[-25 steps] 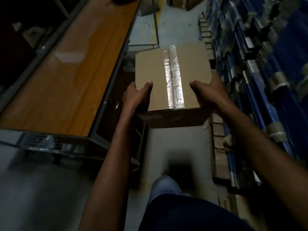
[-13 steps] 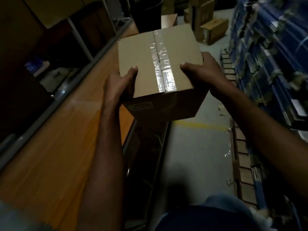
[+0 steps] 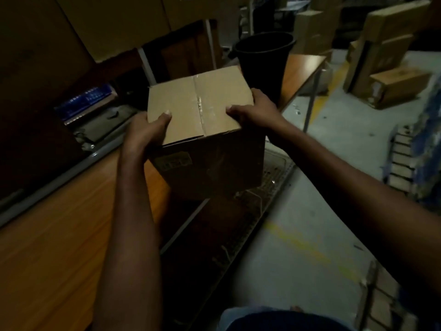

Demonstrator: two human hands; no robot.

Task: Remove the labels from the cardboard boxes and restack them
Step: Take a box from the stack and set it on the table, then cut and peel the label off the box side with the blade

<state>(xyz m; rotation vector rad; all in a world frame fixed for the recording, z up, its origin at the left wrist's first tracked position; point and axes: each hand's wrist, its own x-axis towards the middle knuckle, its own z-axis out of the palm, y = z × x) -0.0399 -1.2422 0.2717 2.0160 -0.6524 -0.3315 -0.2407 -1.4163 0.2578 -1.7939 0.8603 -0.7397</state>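
Observation:
A taped cardboard box (image 3: 198,108) is held up over the near edge of the wooden table (image 3: 59,240). My left hand (image 3: 145,132) grips its left side with the thumb on the top flap. My right hand (image 3: 255,111) grips its right side, thumb on top as well. A small label (image 3: 175,161) shows on the dark front face facing me. Clear tape runs along the top seam.
A black bin (image 3: 265,58) stands on the table behind the box. More cardboard boxes (image 3: 393,84) lie on the floor at the far right. Blue stacked goods on a pallet (image 3: 422,149) line the right side. Shelving with large cartons (image 3: 107,25) rises at the left.
I have turned left and carried the box from the aisle over the table's edge. Both hands keep the same grip on it.

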